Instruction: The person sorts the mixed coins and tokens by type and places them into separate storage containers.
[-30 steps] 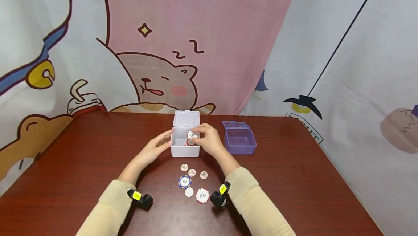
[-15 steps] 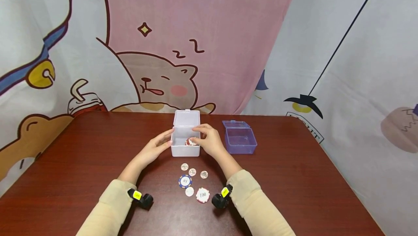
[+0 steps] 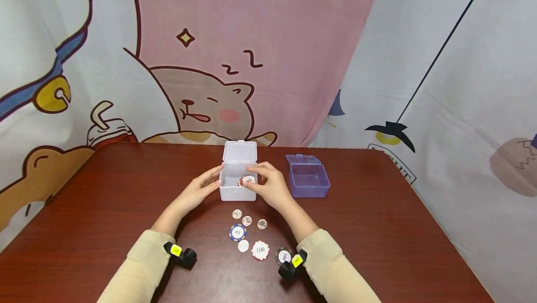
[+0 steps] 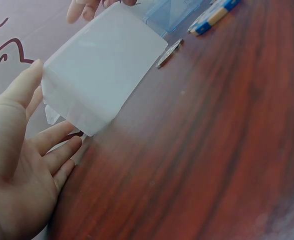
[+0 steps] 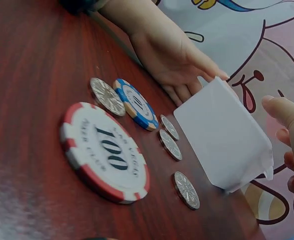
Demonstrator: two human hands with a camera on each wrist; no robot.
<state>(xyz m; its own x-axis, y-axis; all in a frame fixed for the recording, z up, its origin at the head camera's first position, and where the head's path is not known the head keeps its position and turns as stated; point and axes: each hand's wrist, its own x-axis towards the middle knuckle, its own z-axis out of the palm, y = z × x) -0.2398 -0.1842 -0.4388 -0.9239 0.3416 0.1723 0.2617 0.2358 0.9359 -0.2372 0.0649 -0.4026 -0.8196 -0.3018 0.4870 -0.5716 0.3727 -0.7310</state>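
A white plastic box (image 3: 237,194) stands on the table with its lid raised at the back. Red-and-white poker chips (image 3: 247,180) lie inside it, toward the right. My left hand (image 3: 200,189) rests its fairly straight fingers against the box's left side. Over the right rim, my right hand (image 3: 271,186) has its thumb and fingers spread above the chips. No chip shows in its fingers in the right wrist view, where the thumb (image 5: 284,111) stands away from the box.
In front of the box lie several silver coins (image 3: 246,220), a blue-edged poker chip (image 3: 237,232) and a red-edged "100" chip (image 3: 260,251). A dark-edged chip (image 3: 284,254) sits beside the right wrist camera. To the right stands a translucent blue box (image 3: 309,190), lid up.
The red-and-white chip that my right hand held over the white box now lies inside. My right fingers have spread, and the forearm has shifted right, uncovering the dark-edged chip. My left hand stays put.
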